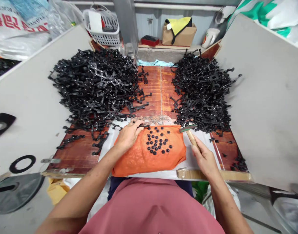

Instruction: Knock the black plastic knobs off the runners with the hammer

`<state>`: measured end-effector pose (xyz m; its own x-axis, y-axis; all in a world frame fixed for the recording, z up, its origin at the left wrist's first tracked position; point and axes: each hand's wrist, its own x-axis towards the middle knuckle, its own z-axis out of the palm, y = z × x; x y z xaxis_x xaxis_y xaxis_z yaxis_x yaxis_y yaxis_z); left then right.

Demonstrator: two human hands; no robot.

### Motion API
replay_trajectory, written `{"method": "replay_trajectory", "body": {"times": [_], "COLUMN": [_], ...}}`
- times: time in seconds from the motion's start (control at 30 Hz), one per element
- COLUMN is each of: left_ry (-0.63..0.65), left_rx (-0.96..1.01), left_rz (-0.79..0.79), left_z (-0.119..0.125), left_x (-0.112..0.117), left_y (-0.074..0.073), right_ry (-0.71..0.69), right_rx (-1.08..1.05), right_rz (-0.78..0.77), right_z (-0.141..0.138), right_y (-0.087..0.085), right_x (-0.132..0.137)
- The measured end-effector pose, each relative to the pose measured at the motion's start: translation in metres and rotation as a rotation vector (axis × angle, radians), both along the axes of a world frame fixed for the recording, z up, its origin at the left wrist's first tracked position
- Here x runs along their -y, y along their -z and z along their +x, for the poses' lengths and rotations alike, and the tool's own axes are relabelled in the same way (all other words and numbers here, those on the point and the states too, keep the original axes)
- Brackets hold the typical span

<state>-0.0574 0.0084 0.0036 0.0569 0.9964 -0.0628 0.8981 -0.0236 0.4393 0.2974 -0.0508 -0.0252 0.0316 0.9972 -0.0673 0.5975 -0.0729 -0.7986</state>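
Note:
My left hand (128, 134) rests on the top left corner of an orange cloth pad (139, 156), fingers curled and pinching a black plastic strip (145, 126) at the pad's far edge. Several small black round caps (158, 140) lie scattered on the pad's middle. My right hand (205, 158) grips the wooden handle of a small hammer (190, 134), whose head lies by the pad's top right corner. A big heap of black plastic strips (97, 84) lies at the left, and a second heap (203, 92) at the right.
Grey boards (265, 97) wall the wooden table (161, 84) on both sides. At the back stand a white basket (102, 26), a cardboard box (179, 32) and a mug (209, 37). A black ring (22, 163) lies on the left board.

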Motion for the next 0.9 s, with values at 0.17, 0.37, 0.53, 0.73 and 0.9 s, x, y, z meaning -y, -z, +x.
{"method": "replay_trajectory", "body": {"times": [0.17,0.37,0.53,0.73,0.9], "left_ry": [-0.006,-0.008,0.007,0.000,0.009], "left_rx": [-0.062,-0.104,-0.094,-0.068,-0.065], "left_rz": [-0.016,-0.012,-0.005,0.014,0.051], "left_z": [0.003,0.002,0.003,0.002,0.001], "left_x": [0.000,0.001,0.000,-0.001,0.001], "left_y": [0.000,0.005,0.004,0.004,0.006], "right_ry": [0.003,-0.042,-0.181,-0.341,-0.486], "right_rx": [0.001,0.090,0.268,0.431,0.666], "right_rz": [-0.008,0.005,0.066,0.275,0.211], "right_z": [0.003,-0.004,-0.029,-0.081,-0.102], "right_y": [0.004,-0.001,-0.034,-0.069,-0.060], "right_x": [0.004,0.004,-0.010,-0.039,-0.053]}}
